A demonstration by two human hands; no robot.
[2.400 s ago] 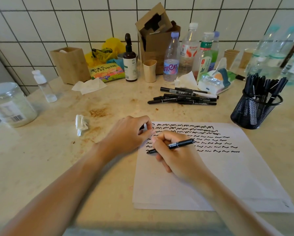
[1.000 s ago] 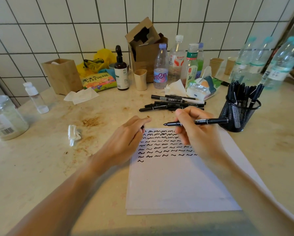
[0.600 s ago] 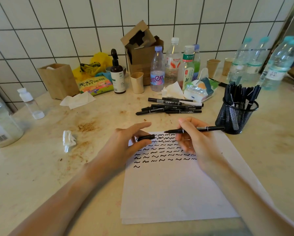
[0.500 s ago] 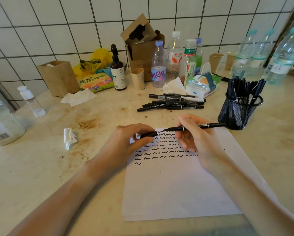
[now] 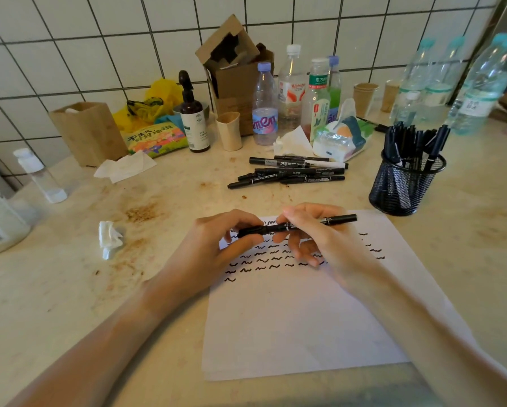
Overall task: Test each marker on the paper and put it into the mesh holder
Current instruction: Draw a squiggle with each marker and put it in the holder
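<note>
A black marker point(image 5: 299, 225) lies level between both hands, just above the white paper point(image 5: 299, 312), whose upper part is covered with rows of black squiggles. My left hand point(image 5: 217, 251) pinches the marker's left end, where the cap sits. My right hand point(image 5: 314, 233) grips the barrel with thumb and fingers curled round it. The black mesh holder point(image 5: 405, 186) stands at the right, with several markers upright in it. A pile of several black markers point(image 5: 290, 171) lies on the table behind the paper.
Water bottles point(image 5: 293, 92), a cardboard box point(image 5: 237, 69), a brown pump bottle point(image 5: 192, 113), paper cups and a tissue pack point(image 5: 343, 139) line the tiled wall. A wooden box point(image 5: 89, 132), a jar and a crumpled tissue point(image 5: 109, 237) sit on the left.
My right hand lifted the marker off the paper and turned it level. My left hand brought the cap to the tip, and the cap is now on the marker.
</note>
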